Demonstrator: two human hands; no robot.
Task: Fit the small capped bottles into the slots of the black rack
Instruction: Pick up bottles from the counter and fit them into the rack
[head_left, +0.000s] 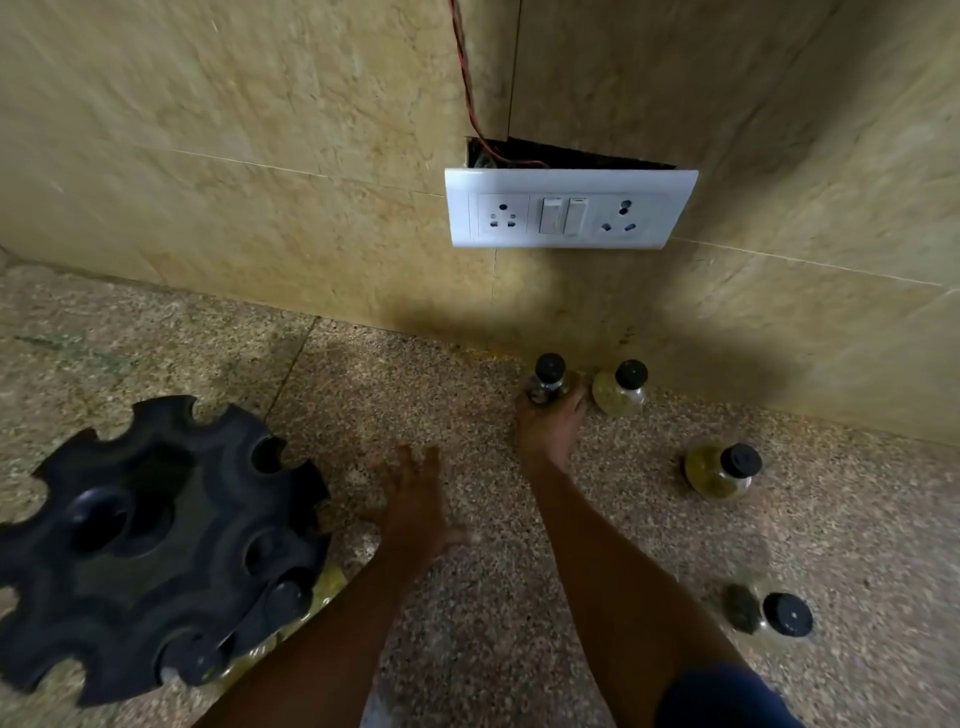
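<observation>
The round black rack (150, 545) stands at the lower left of the speckled counter, with two capped bottles (283, 603) seated in its front slots. My right hand (548, 426) reaches to the wall and grips a small black-capped bottle (548, 376). Beside it stands a yellowish bottle (623, 389). Another yellowish bottle (722, 470) sits further right, and a dark-filled one (769, 613) lies nearer me. My left hand (415, 506) hovers with spread fingers over the counter, right of the rack, holding nothing; it is blurred.
A white switch-and-socket plate (569, 208) hangs on the tiled wall above the bottles, with a red wire (467, 88) running up from a gap behind it. The wall meets the counter (467, 649) just behind the far bottles.
</observation>
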